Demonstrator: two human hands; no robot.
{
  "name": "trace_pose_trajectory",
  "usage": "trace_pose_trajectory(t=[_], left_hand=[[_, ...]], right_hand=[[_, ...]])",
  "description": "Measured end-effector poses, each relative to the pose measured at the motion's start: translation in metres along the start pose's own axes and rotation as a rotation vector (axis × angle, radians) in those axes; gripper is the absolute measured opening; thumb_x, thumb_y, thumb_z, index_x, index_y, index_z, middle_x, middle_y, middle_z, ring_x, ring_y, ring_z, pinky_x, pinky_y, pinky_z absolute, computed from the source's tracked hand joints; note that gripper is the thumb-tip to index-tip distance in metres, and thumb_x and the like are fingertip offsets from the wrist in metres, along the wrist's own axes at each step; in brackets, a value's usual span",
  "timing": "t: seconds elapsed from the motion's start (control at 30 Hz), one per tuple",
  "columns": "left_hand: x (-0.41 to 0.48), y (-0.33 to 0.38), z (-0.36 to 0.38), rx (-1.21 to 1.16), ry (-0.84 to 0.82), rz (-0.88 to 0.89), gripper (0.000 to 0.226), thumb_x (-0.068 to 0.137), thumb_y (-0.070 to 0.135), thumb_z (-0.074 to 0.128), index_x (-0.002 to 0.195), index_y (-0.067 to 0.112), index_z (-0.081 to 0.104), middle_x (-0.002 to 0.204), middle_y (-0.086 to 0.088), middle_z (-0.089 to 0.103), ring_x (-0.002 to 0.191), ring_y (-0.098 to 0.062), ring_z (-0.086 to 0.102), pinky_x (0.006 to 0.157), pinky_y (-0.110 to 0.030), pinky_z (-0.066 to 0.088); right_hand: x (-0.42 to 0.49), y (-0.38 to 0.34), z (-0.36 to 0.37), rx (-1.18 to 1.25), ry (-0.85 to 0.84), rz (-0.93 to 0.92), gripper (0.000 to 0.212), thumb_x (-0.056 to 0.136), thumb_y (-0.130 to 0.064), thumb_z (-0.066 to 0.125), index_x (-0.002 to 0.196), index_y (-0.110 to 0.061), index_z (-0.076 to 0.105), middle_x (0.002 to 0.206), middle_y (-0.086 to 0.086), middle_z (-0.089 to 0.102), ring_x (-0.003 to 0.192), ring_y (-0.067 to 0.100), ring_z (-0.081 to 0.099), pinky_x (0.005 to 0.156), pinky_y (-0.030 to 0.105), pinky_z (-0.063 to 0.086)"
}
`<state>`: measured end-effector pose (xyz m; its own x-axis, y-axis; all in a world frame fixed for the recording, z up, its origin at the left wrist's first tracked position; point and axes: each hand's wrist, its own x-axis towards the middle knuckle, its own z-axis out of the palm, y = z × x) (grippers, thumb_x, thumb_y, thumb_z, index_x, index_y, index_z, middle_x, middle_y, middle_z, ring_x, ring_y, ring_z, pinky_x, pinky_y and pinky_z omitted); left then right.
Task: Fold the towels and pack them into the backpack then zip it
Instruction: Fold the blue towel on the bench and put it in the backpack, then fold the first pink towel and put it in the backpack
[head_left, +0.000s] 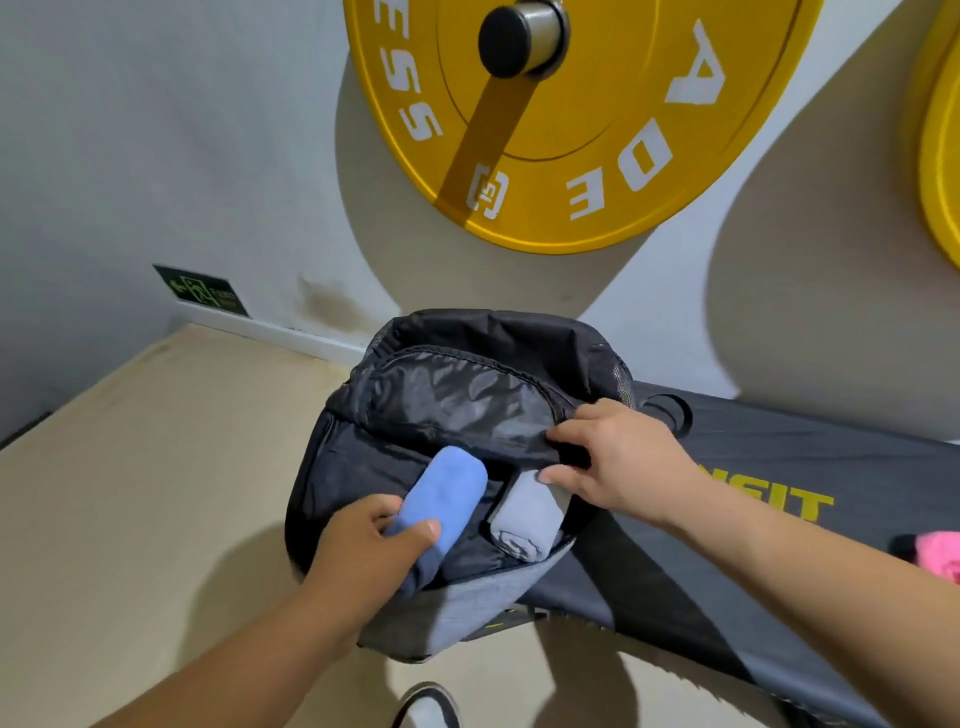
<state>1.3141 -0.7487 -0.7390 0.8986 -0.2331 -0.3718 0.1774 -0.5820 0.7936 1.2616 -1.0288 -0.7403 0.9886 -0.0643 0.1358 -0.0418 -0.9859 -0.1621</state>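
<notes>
At the left side of the open backpack (467, 613), my left hand (376, 540) grips the near end of the rolled blue towel (447, 493), fingers and thumb curled round it. If I push carelessly, I reckon the roll could loosen in my grip and bunch at the mouth, or the bag could slide along under the shove. The roll's far end is already inside the main compartment. Its long axis runs from my hand up and to the right, pointing into the bag toward the wall.

Just beside it on the right, the rolled grey towel (524, 525) lies in the same compartment on a similar slant, its spiral end facing me; the blue one could jam against it.

Further right, my right hand (623, 462) pinches the edge of the black lining flap (457, 400) between thumb and fingers, holding the mouth open. If that pinch slips, the flap would likely drop across the opening.

The bag rests on the black bench (779, 467), with a pink cloth (935, 556) at the far right.
</notes>
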Motion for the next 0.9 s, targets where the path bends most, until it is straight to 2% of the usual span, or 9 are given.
trace_pose_trajectory(t=[0.1, 0.27, 0.33, 0.5, 0.63, 0.7, 0.77, 0.8, 0.9], left_hand=[[0.006, -0.001, 0.014, 0.014, -0.048, 0.024, 0.028, 0.090, 0.022, 0.072, 0.076, 0.000, 0.060, 0.059, -0.009, 0.067, 0.048, -0.016, 0.057, 0.058, -0.028, 0.050], [0.033, 0.021, 0.030, -0.022, -0.028, 0.059, 0.041, 0.091, 0.023, 0.068, 0.063, 0.011, 0.042, 0.051, -0.005, 0.045, 0.049, -0.015, 0.039, 0.048, -0.021, 0.033], [0.050, 0.029, 0.040, -0.086, -0.037, 0.065, 0.043, 0.093, 0.024, 0.069, 0.060, 0.005, 0.048, 0.052, -0.013, 0.046, 0.051, -0.020, 0.044, 0.051, -0.024, 0.036], [0.074, 0.020, 0.058, 0.104, -0.052, 0.075, 0.059, 0.082, 0.051, 0.067, 0.068, -0.005, 0.058, 0.062, -0.025, 0.066, 0.059, -0.037, 0.068, 0.059, -0.045, 0.061], [0.056, 0.026, 0.053, 0.214, 0.034, 0.146, 0.044, 0.091, 0.043, 0.064, 0.067, 0.011, 0.048, 0.067, -0.014, 0.053, 0.067, -0.028, 0.057, 0.066, -0.044, 0.051], [0.045, 0.036, 0.050, 0.323, 0.075, 0.242, 0.028, 0.095, 0.036, 0.062, 0.074, 0.020, 0.052, 0.083, -0.004, 0.053, 0.084, -0.031, 0.059, 0.071, -0.039, 0.045], [0.028, 0.053, 0.050, 0.378, 0.070, 0.326, 0.006, 0.095, 0.030, 0.062, 0.095, 0.024, 0.062, 0.104, 0.001, 0.056, 0.100, -0.023, 0.058, 0.085, -0.033, 0.048], [0.019, 0.065, 0.055, 0.376, 0.048, 0.371, 0.009, 0.095, 0.028, 0.063, 0.101, 0.023, 0.066, 0.108, 0.003, 0.059, 0.100, -0.019, 0.060, 0.088, -0.033, 0.049], [-0.012, 0.106, 0.082, 0.387, -0.054, 0.483, 0.009, 0.091, 0.023, 0.064, 0.087, 0.025, 0.072, 0.089, 0.009, 0.071, 0.083, -0.011, 0.067, 0.078, -0.029, 0.054]], right_hand=[[0.002, 0.000, 0.009, -0.030, 0.176, -0.079, 0.035, 0.091, -0.055, 0.054, 0.092, -0.025, 0.072, 0.084, -0.006, 0.061, 0.088, 0.022, 0.063, 0.058, 0.030, 0.048], [0.013, -0.010, -0.006, 0.159, 0.352, -0.001, 0.034, 0.095, -0.051, 0.053, 0.080, -0.023, 0.064, 0.078, -0.008, 0.050, 0.083, 0.018, 0.056, 0.059, 0.034, 0.047], [0.013, -0.012, -0.009, 0.190, 0.369, 0.024, 0.034, 0.095, -0.051, 0.054, 0.079, -0.023, 0.063, 0.078, -0.008, 0.048, 0.082, 0.018, 0.055, 0.059, 0.034, 0.047], [0.000, -0.007, 0.001, 0.077, 0.068, 0.101, 0.036, 0.094, -0.060, 0.053, 0.108, -0.031, 0.069, 0.097, -0.005, 0.053, 0.104, 0.020, 0.053, 0.071, 0.033, 0.047], [-0.015, -0.006, -0.006, 0.150, -0.067, 0.116, 0.047, 0.096, -0.059, 0.050, 0.136, -0.034, 0.057, 0.117, -0.005, 0.056, 0.118, 0.020, 0.049, 0.090, 0.039, 0.052], [-0.026, -0.005, -0.015, 0.213, -0.058, 0.149, 0.046, 0.095, -0.058, 0.051, 0.132, -0.033, 0.058, 0.114, -0.005, 0.056, 0.117, 0.020, 0.054, 0.091, 0.043, 0.053], [-0.041, 0.000, -0.027, 0.256, -0.048, 0.207, 0.041, 0.093, -0.056, 0.053, 0.123, -0.030, 0.063, 0.111, -0.004, 0.057, 0.112, 0.022, 0.058, 0.089, 0.043, 0.054], [-0.050, 0.005, -0.033, 0.258, -0.048, 0.239, 0.039, 0.093, -0.055, 0.054, 0.119, -0.028, 0.064, 0.111, -0.004, 0.058, 0.111, 0.022, 0.059, 0.089, 0.043, 0.054], [-0.081, 0.026, -0.048, 0.252, -0.066, 0.344, 0.032, 0.092, -0.052, 0.056, 0.108, -0.026, 0.068, 0.110, -0.001, 0.062, 0.108, 0.025, 0.062, 0.088, 0.042, 0.055]])
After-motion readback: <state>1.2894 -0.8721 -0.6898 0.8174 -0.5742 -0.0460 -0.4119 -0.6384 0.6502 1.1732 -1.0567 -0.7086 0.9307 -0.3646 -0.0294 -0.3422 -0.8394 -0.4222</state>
